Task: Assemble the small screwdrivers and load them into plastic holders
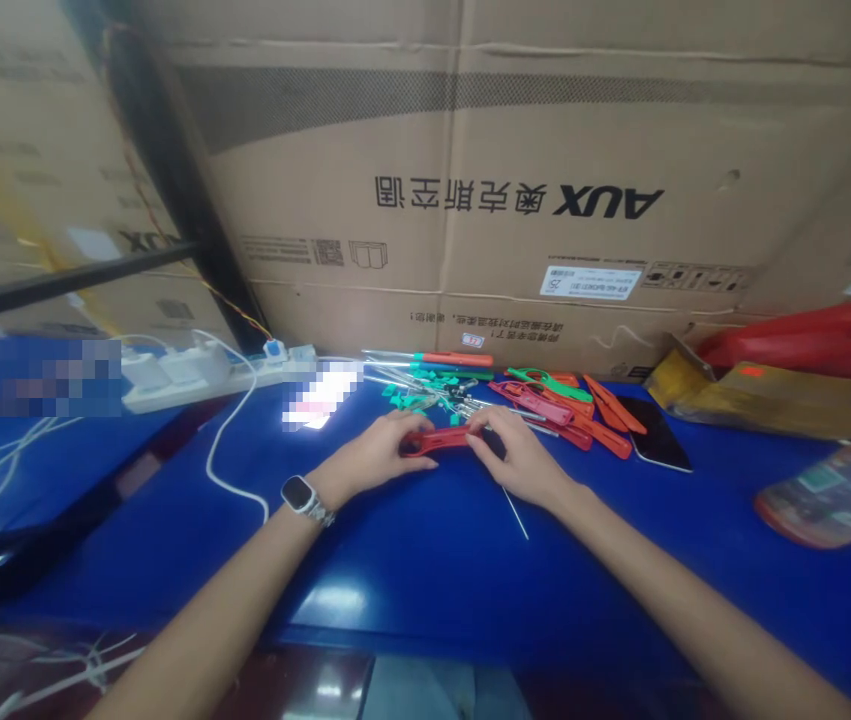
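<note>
Both my hands hold one red plastic handle piece [440, 439] just above the blue table [410, 560]. My left hand [372, 457], with a watch on its wrist, pinches the left end with its ring-shaped hole. My right hand [511, 455] grips the right end with closed fingers. A thin metal rod [516, 514] lies on the table under my right wrist. Just behind my hands lies a pile of red and green handle pieces [552, 405] mixed with metal rods.
A dark phone [654, 434] lies right of the pile. A white power strip [204, 375] with chargers and cables sits at the left. A large cardboard box [530, 180] walls off the back. Packaged goods [830, 490] lie at the right edge.
</note>
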{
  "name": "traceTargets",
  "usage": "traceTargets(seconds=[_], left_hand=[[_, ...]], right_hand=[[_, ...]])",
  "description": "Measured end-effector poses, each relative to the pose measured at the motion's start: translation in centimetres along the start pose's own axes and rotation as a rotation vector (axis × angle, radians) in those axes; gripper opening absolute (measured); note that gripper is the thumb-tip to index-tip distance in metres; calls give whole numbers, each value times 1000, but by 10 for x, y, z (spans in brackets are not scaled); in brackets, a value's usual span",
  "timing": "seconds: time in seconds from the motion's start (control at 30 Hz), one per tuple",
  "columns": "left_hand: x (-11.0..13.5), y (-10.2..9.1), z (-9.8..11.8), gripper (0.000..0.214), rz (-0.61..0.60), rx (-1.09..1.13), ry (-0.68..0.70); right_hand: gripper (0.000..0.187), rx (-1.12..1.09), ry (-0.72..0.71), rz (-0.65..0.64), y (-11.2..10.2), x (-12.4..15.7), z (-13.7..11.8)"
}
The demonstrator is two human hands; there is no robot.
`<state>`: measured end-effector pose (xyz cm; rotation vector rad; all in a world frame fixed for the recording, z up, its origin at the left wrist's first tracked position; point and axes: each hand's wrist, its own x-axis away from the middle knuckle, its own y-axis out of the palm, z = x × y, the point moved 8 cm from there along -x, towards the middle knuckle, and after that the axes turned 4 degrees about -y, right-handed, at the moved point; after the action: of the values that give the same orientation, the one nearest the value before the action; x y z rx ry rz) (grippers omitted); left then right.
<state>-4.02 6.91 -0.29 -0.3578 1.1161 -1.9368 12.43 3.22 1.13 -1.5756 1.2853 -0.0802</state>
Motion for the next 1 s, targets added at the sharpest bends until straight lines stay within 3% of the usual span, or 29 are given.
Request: traceTargets(seconds=[0.13, 0.33, 0.57, 0.8, 1.0], left_hand=[[5, 3, -7, 35, -29, -30, -29], [9, -5, -12, 56, -47, 12, -60], [10, -8, -13, 32, -51, -12, -76], [8, -9, -10, 38, 56, 22, -32], [5, -24, -16, 20, 244, 48, -36]], right_hand=[[8, 118, -49, -50, 7, -2, -1], [4, 165, -32, -58, 7, -2, 0], [4, 211, 18, -9, 2, -5, 1], [11, 330, 239, 24, 8, -31, 32], [7, 385, 248, -35, 23, -52, 38]])
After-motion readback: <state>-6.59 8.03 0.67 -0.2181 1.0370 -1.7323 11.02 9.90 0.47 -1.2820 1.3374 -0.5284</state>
